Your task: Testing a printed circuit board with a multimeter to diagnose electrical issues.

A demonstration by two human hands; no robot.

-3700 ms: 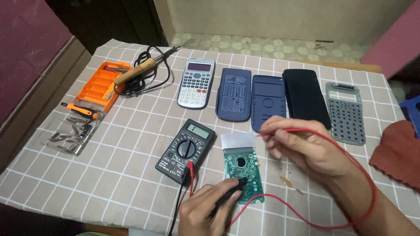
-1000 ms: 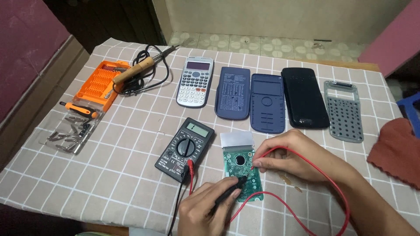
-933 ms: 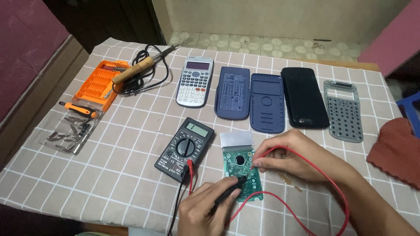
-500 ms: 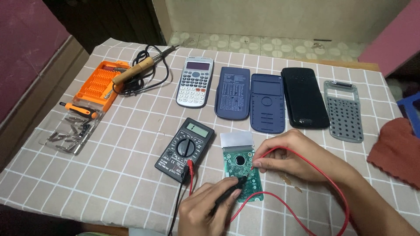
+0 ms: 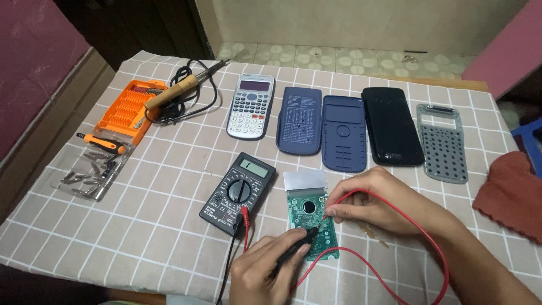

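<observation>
Left hand (image 5: 265, 271) grip clenched on black probe (image 5: 294, 250), tip up-right onto circuit board (image 5: 312, 223); right hand (image 5: 372, 197) pinches red probe.

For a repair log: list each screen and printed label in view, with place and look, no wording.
Multimeter screen: mid-table, small grey rectangle on black body.
Calculator screen: far centre, dark strip on silver body.
Circuit board display: silvery rectangle above green board, between both hands.
Blue cover: white printed table.

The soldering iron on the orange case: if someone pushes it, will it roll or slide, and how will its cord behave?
The soldering iron would probably roll, since its wooden handle looks round and lies half on the orange case. Its black cord lies in loose loops, so it is likely floppy and would drag behind. The metal tip overhangs the cloth, so the iron may tip off the case's edge.
</observation>
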